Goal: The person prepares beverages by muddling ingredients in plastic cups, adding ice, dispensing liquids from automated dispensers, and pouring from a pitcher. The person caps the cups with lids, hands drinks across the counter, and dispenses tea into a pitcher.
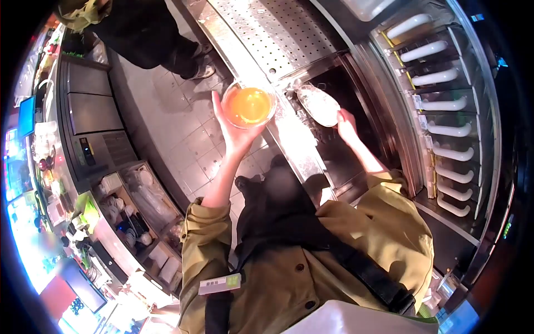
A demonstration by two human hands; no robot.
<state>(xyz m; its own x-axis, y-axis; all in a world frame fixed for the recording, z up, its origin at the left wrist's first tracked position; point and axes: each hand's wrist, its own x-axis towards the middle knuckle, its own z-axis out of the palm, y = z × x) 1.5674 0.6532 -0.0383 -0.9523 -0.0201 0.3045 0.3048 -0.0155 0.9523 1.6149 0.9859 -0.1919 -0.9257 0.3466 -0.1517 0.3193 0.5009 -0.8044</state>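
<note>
A clear round cup of orange liquid [248, 106] is held in the air over the long left edge of the steel bench [300, 146]; seen from above, its base and most of its side are hidden. The left hand [239, 132] has its grip curled around the cup, the thumb lying up the left side, the other fingers mostly out of sight beneath and behind it.

One pale, rounded scoop heaped with whitish, ice-like pieces [319, 106] is just beside the cup, apart from it, on the inner side of the same edge. The right hand [347, 125] closes its grip on the scoop's near end and covers it, so the handle cannot be made out. Below the scoop a dark rectangular well [361, 100] is sunk into the bench, its contents lost in shadow.

Beyond the well, one perforated steel plate [295, 25] runs to the bench's far end, cut off by the frame. To the right, nine curved white handles [443, 104] stand in a row.

On the grey tiled floor [189, 133], another person in dark trousers [147, 39] is cut off at the top, both hands unseen.
</note>
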